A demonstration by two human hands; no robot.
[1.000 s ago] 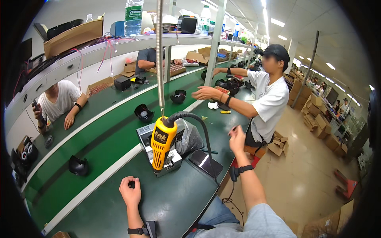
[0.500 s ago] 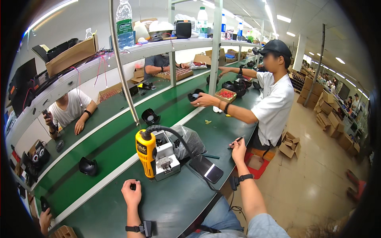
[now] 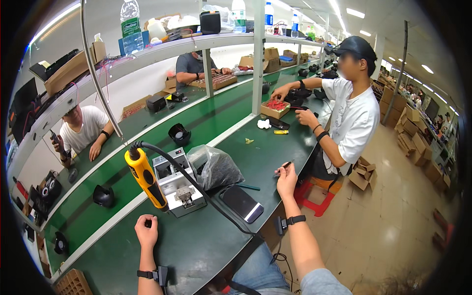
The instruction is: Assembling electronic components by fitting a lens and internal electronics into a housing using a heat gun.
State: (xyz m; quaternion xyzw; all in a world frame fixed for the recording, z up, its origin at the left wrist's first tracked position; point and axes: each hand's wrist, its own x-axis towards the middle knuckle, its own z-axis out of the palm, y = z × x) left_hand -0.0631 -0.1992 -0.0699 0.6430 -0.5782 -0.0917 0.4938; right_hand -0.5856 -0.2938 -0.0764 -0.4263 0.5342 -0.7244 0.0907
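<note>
My left hand [image 3: 146, 231] is closed above the near part of the bench, its fingers curled around a small black piece [image 3: 148, 223] that is mostly hidden. Farther right, near the bench edge, my right hand [image 3: 286, 182] pinches a thin dark object [image 3: 285, 167]; its kind is too small to tell. A yellow electric screwdriver [image 3: 146, 179] hangs between my hands, nearer the left one, touched by neither. Behind it stands a grey metal screw feeder [image 3: 183, 195]. A black phone [image 3: 241, 202] and a teal pen-like stick [image 3: 247, 187] lie between the feeder and my right hand.
A clear bag of dark parts [image 3: 214, 169] sits behind the phone. Black housings [image 3: 103, 195] rest on the green conveyor [image 3: 132, 172]. At right, a co-worker [image 3: 351, 108] reaches into a box of red pieces [image 3: 275, 109]. The screwdriver's black cable [image 3: 216, 206] crosses the bench.
The view has shifted, so my hands and the screwdriver appear farther left. Both hands keep their grips. The co-worker no longer holds out the black housing, and one hand is now at the red pieces.
</note>
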